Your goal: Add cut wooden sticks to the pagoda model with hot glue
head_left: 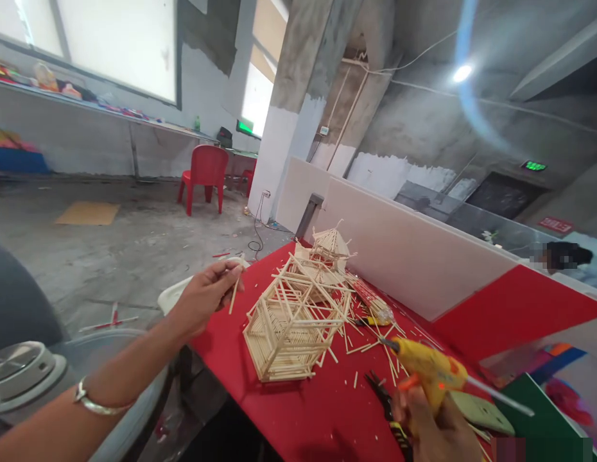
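Pinched in my left hand (209, 295) is a thin wooden stick (235, 294), held out beyond the table's left edge. My right hand (436, 423) grips a yellow hot glue gun (426, 366), its nozzle pointing left and a clear glue stick poking out of its back. Between the hands a stick-built house frame (291, 321) stands on the red table (260, 420), apart from both. Behind it is a smaller stick model with a pointed roof (330, 247). Black-and-yellow pliers (382, 398) lie beside my right hand.
Loose sticks (363, 346) and a plastic packet of sticks (373, 301) lie right of the frame. A white partition (399, 244) borders the table's far side. At lower left stands a bin-like grey container (135, 359). A red chair (207, 173) is farther off; a person's head shows at far right.
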The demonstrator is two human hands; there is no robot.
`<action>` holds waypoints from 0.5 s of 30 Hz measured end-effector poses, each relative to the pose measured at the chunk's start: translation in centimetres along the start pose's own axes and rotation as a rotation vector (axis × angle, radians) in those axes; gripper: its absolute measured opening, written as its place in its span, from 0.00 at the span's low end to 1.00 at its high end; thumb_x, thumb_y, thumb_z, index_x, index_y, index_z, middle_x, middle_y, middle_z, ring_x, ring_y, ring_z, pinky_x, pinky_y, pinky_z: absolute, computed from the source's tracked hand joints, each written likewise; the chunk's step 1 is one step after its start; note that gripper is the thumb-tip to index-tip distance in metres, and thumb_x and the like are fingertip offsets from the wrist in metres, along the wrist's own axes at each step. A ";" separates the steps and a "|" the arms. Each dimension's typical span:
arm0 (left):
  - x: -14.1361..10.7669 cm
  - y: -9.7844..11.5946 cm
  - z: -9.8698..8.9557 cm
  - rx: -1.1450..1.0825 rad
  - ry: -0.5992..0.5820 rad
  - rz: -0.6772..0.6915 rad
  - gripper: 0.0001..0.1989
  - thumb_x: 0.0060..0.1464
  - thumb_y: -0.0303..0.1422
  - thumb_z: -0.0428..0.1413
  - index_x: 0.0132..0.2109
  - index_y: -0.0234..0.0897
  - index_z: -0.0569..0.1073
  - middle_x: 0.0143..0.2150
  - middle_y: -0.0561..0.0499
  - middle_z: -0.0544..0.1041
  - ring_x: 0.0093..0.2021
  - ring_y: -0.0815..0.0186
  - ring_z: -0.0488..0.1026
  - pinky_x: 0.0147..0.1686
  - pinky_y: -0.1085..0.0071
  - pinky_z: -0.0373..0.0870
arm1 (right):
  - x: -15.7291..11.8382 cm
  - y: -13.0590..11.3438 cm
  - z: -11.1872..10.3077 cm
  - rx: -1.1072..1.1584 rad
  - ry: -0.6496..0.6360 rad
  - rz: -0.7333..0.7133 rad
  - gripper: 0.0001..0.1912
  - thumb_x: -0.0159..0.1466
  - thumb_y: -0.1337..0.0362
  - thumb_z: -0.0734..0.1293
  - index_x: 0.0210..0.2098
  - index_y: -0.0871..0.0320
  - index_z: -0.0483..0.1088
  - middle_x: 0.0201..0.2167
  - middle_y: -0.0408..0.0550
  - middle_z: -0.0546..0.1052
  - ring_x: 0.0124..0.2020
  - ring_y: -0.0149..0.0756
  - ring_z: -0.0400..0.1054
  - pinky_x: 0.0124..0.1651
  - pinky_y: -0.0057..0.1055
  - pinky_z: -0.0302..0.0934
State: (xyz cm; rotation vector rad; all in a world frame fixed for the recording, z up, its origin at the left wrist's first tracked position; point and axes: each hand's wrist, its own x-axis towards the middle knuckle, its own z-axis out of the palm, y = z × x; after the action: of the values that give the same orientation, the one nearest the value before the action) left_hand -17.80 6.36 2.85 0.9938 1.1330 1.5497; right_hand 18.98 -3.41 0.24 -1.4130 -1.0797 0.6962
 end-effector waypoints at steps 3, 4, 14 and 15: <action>0.1 4.4 2.1 0.050 -0.233 -0.069 0.20 0.44 0.47 0.68 0.38 0.37 0.79 0.23 0.52 0.74 0.14 0.76 0.55 0.13 0.78 0.45 | 1.2 -3.9 0.9 -0.292 0.107 -0.064 0.26 0.51 0.39 0.73 0.32 0.54 0.70 0.19 0.41 0.70 0.22 0.35 0.63 0.25 0.30 0.59; 0.2 5.5 2.9 0.085 -0.309 -0.116 0.18 0.43 0.44 0.69 0.38 0.37 0.80 0.22 0.51 0.74 0.14 0.75 0.56 0.12 0.78 0.44 | 1.6 -5.0 1.5 -0.293 0.111 -0.098 0.26 0.51 0.39 0.73 0.34 0.54 0.71 0.21 0.40 0.71 0.23 0.34 0.63 0.26 0.29 0.59; 2.2 9.8 7.8 0.731 -0.836 -0.172 0.08 0.44 0.35 0.66 0.32 0.35 0.81 0.24 0.51 0.77 0.21 0.73 0.65 0.17 0.79 0.52 | 4.4 -7.8 5.0 -0.522 0.109 -0.465 0.22 0.56 0.42 0.71 0.29 0.54 0.65 0.19 0.36 0.65 0.20 0.30 0.58 0.26 0.28 0.54; 2.2 10.0 8.1 0.759 -0.844 -0.163 0.08 0.45 0.36 0.65 0.31 0.35 0.81 0.24 0.52 0.77 0.22 0.73 0.65 0.18 0.79 0.53 | 4.5 -7.6 5.1 -0.558 0.124 -0.489 0.22 0.56 0.42 0.70 0.29 0.54 0.65 0.19 0.36 0.65 0.21 0.30 0.58 0.26 0.28 0.53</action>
State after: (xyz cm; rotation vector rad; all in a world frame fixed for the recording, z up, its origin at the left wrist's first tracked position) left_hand -12.80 8.90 14.66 1.7704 1.1181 0.4074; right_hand 14.57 2.15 7.60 -1.5353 -1.5171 -0.0567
